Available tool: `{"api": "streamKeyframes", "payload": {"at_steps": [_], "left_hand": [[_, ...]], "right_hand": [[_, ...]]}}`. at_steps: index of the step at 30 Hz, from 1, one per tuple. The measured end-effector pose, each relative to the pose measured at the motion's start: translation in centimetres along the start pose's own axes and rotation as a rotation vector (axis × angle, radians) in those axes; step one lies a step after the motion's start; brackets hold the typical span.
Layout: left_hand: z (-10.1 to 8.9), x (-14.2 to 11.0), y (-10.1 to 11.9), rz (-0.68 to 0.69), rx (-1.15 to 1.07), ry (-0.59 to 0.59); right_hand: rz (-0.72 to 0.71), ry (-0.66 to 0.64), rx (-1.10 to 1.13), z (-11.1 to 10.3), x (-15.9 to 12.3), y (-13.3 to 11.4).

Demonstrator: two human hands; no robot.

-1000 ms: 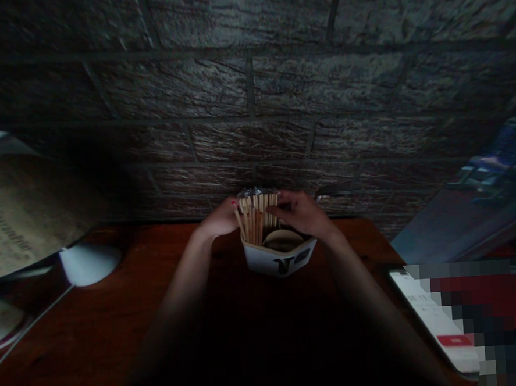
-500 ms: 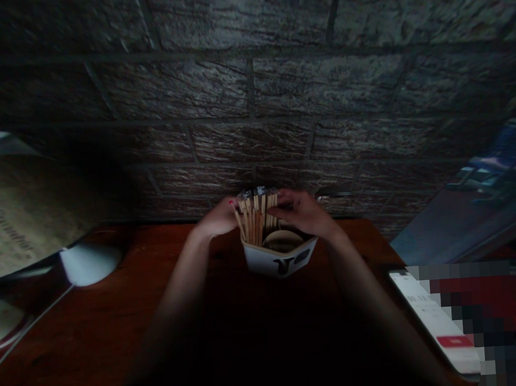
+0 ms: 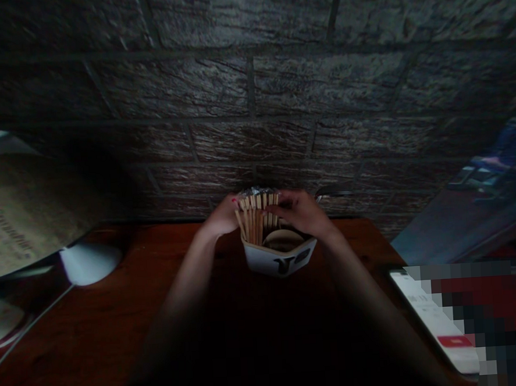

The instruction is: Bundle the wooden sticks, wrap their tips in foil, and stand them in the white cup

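A white box-shaped holder (image 3: 262,260) with a dark printed mark stands on the wooden table. Thin wooden sticks (image 3: 253,223) stand upright in its left part, with shiny clear wrapping (image 3: 258,190) behind their tops. A round tan lid or disc (image 3: 282,238) sits in the front right part. My left hand (image 3: 223,215) is curled against the left side of the sticks, its fingertips mostly hidden behind them. My right hand (image 3: 301,210) is closed on the sticks from the right, thumb in front. Dim light blurs the fine detail.
A dark brick wall (image 3: 255,141) rises right behind the holder. At the left are a large tan printed panel (image 3: 27,213), a white cone-shaped object (image 3: 90,262) and a thin cord (image 3: 34,326). A lit phone (image 3: 436,322) lies at the right.
My left hand has shifted slightly right, closer to the sticks. The sticks' tops and the wrapping have moved a little; the holder stays in nearly the same place.
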State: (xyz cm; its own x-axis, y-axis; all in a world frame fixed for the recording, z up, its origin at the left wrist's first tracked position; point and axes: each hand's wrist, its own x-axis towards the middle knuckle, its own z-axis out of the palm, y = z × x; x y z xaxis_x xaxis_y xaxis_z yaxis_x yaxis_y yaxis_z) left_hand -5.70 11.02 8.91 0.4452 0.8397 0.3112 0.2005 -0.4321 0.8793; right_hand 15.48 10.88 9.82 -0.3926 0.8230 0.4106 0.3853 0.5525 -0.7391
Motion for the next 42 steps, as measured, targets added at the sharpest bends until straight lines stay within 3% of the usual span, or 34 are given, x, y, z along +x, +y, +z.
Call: {"api": "streamKeyframes", "payload": {"at_steps": [7, 15, 24, 32, 42], "left_hand": [[-0.1, -0.1, 0.2, -0.016, 0.007, -0.005], [-2.0, -1.3, 2.4, -0.118, 0.018, -0.108], [-2.5, -2.0, 3.7, -0.093, 0.097, -0.055], [-2.5, -1.9, 3.7, -0.023, 0.036, -0.160], [-2.2, -1.6, 2.6, -0.017, 0.067, -0.069]], "right_hand": [[0.005, -0.030, 0.115, -0.4, 0.0, 0.2], [0.005, -0.072, 0.186, -0.5, -0.1, 0.0], [0.064, -0.111, 0.365, 0.5, -0.2, -0.1], [0.147, -0.139, 0.464, 0.9, -0.1, -0.7], [0.127, -0.126, 0.480, 1.0, -0.2, -0.7]]}}
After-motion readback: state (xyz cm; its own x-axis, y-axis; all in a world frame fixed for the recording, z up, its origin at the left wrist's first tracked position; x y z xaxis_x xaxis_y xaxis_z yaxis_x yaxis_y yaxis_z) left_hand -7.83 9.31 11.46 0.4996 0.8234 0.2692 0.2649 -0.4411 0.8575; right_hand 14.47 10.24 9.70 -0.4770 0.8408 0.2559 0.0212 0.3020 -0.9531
